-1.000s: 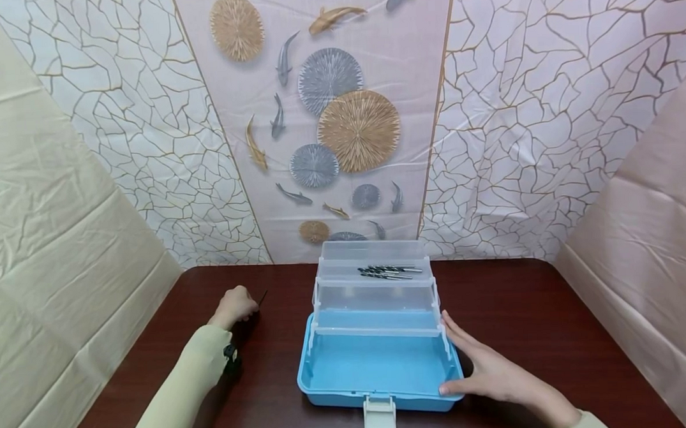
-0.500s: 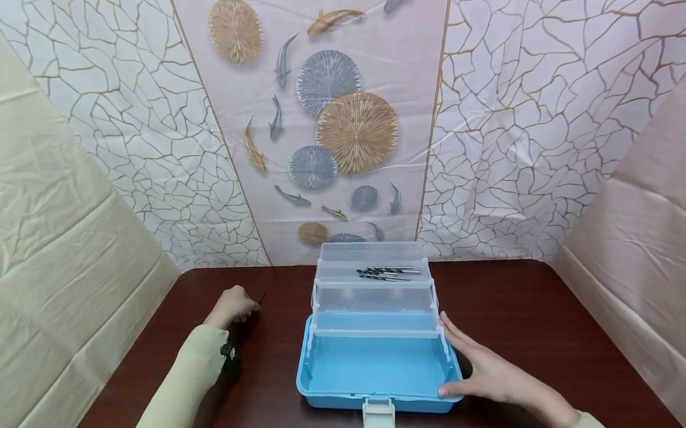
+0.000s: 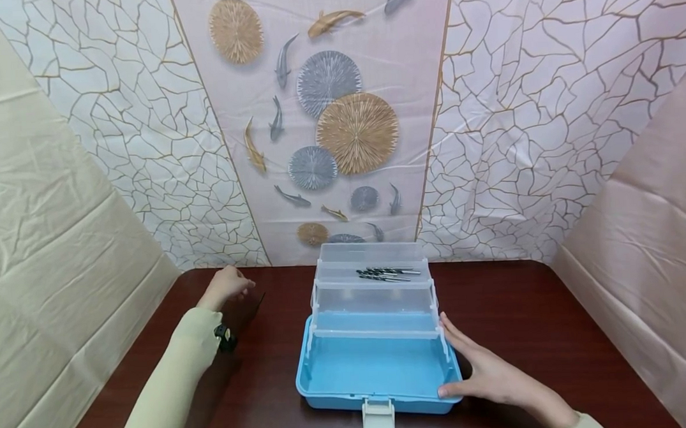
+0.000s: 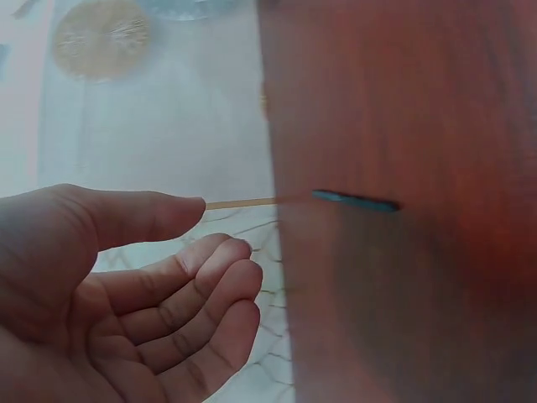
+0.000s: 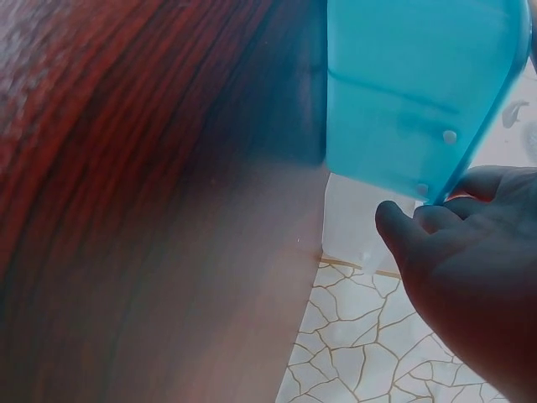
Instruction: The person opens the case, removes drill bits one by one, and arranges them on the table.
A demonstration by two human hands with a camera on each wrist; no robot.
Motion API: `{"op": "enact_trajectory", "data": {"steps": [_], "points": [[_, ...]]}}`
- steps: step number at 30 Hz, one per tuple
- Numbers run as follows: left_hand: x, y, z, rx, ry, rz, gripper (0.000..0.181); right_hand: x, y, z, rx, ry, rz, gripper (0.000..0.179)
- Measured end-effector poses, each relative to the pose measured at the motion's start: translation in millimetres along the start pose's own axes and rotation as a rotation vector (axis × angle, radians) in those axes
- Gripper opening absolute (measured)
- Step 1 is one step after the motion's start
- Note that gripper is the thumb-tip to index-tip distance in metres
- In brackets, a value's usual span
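On the table's left part lies a thin dark rod [image 3: 260, 302], blurred in the left wrist view; its exact kind is unclear. My left hand [image 3: 229, 288] hovers just behind and left of this rod [image 4: 357, 201], fingers loosely bent, with nothing between thumb and fingertips. A blue toolbox [image 3: 378, 365] stands with its lid raised and clear trays fanned out. Several drill bits [image 3: 387, 274] lie in an upper tray [image 3: 334, 275]. At the toolbox's right side, my right hand [image 3: 490, 370] rests with long fingers along the wall and the thumb on the front corner rim.
A white latch [image 3: 379, 420] hangs from the toolbox front. The dark red tabletop [image 3: 514, 309] runs back to a patterned cloth backdrop [image 3: 489, 137]. Cream cloth [image 3: 63, 252] slopes down along the left side, and pinkish cloth [image 3: 648, 226] along the right.
My left hand has let go of the thin rod and moved up and to the left, away from it. The rod stays on the table. The right hand and toolbox keep their places.
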State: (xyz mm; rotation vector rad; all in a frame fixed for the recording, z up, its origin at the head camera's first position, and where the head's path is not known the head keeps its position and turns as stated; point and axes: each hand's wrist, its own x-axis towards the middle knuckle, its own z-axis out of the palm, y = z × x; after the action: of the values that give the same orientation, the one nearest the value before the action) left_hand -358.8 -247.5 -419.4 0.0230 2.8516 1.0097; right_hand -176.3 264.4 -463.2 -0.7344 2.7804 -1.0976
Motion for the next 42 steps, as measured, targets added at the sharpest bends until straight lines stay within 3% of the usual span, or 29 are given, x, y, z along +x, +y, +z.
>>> {"op": "enact_trajectory", "data": {"steps": [10, 16, 20, 24, 33, 42], "points": [[-1.7, 28.0, -23.9, -0.021, 0.052, 0.068, 0.020, 0.7, 0, -1, 0.026, -0.018, 0.011, 0.103], [3.7, 40.1, -23.8, -0.005, 0.045, 0.090, 0.019, -0.5, 1, -2, 0.035, -0.025, 0.022, 0.103], [8.8, 52.4, -19.7, 0.053, 0.061, 0.114, 0.022, -0.2, 1, -1, 0.031, -0.022, 0.005, 0.103], [13.0, 69.3, -17.5, 0.086, 0.063, 0.143, 0.025, 0.1, 1, -1, 0.026, -0.015, 0.001, 0.103], [24.6, 113.1, -11.8, 0.063, 0.049, 0.186, 0.020, 0.1, 0, -1, 0.024, -0.010, -0.002, 0.103], [29.3, 159.8, -10.8, 0.099, 0.006, 0.291, 0.018, -0.2, 1, 0, 0.018, -0.004, 0.005, 0.104]]}}
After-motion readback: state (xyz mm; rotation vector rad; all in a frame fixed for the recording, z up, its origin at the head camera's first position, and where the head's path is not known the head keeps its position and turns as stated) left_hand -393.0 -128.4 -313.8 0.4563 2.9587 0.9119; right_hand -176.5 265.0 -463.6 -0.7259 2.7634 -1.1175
